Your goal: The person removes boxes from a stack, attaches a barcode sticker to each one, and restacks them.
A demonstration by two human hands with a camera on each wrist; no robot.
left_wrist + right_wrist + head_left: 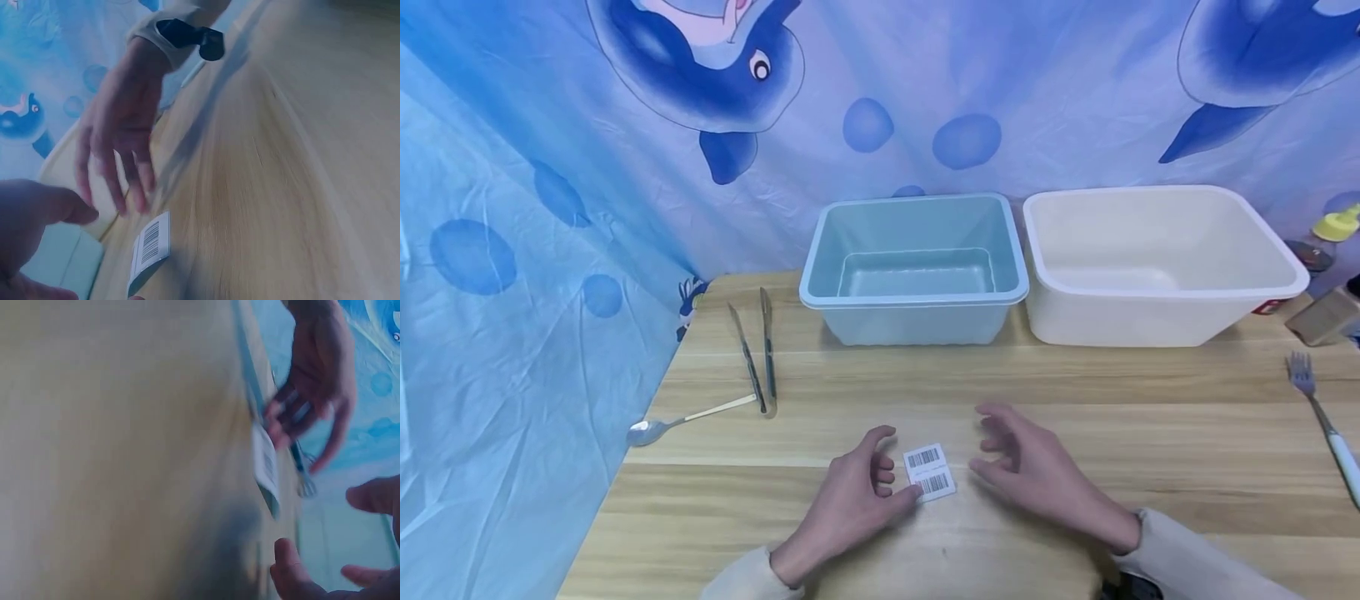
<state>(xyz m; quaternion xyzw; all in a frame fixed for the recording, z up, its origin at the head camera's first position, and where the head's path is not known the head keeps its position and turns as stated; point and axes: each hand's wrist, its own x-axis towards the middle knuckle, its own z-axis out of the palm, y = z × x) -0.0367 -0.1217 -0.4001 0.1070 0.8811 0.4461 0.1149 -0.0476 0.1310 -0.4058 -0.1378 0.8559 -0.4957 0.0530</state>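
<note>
Two bare hands, left hand (850, 492) and right hand (1033, 467), no rings or gloves. Pale beige long sleeves (1195, 562), snug cuffs. Black strap (187, 34) round the right cuff.

A pale wooden table (1075, 400) with a matt, straight-grained laminate look carries a small white paper barcode label (929, 472), flat and slightly glossy. A rectangular pale blue plastic tub (914, 279) and a rectangular white plastic tub (1157, 262) both show smooth, softly shining walls. Shiny metal tongs (758, 354), a polished metal spoon (685, 419) and a metal fork with a white plastic handle (1324, 425) reflect light. A thin blue printed cloth backdrop (535, 208) hangs creased and matt. The cream sleeves look like soft knit fabric.
</note>
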